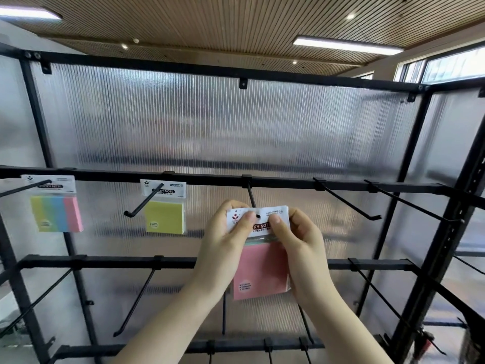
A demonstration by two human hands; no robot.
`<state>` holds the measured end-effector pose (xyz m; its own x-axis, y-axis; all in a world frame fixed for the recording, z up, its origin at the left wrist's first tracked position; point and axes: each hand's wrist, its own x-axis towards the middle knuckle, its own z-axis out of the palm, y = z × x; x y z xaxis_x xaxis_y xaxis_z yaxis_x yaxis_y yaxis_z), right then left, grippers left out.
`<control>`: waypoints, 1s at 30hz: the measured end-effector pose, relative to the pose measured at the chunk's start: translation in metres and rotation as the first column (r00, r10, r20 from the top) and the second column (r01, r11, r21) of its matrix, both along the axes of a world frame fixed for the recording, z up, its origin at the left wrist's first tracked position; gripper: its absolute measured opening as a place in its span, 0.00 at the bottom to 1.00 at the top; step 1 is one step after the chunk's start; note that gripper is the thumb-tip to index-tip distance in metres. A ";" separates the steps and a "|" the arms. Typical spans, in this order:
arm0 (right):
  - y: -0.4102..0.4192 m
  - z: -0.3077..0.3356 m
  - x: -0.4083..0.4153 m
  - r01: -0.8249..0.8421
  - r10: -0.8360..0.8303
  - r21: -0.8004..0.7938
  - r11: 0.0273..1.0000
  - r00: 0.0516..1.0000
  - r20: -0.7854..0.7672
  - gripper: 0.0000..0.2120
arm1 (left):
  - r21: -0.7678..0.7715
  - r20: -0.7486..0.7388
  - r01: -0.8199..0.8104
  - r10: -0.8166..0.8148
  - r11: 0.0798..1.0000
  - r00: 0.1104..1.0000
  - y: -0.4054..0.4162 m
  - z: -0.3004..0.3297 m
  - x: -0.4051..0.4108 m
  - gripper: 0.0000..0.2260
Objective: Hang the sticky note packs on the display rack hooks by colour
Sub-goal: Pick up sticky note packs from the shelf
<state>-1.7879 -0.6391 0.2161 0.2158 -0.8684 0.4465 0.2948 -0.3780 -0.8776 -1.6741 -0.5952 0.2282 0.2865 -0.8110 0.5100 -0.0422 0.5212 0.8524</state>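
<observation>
Pink paper shows through the clear wrapper of the sticky note pack (261, 269) that is held up to the display rack (262, 181) in the head view, the only view given. The pack's white header card is pinched at its two upper corners, by the left hand (223, 243) on one side and the right hand (299, 248) on the other, thumbs on the front and fingers curled behind. The punched hole (258, 216) sits between the thumbs, just below the middle hook (250, 194) of the upper rail, whose tip is hidden behind the card. Both forearms are raised from the lower edge of the frame and converge on the pack, wrists bent slightly inward.

The step in hand is judged to be the threading of the hole onto that hook. It would be done well if the card were kept flat and taut, the hole brought square to the hook's upturned tip, then slid back toward the rail before release.

To the left, a yellow pack (165, 216) hangs on the neighbouring hook and a multicolour pack (56, 212) on the one beyond; the hooks to the right are bare.
</observation>
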 end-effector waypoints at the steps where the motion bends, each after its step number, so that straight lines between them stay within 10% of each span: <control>1: 0.000 0.001 0.000 -0.001 0.001 -0.002 1.000 1.000 0.000 0.06 | 0.000 -0.012 -0.005 0.005 1.000 1.000 0.000 0.000 0.000 0.04; 30: 0.007 0.017 0.002 0.193 -0.292 -0.378 0.906 0.929 -0.226 0.15 | 0.149 0.063 -0.122 0.114 0.981 0.991 -0.006 0.013 0.009 0.05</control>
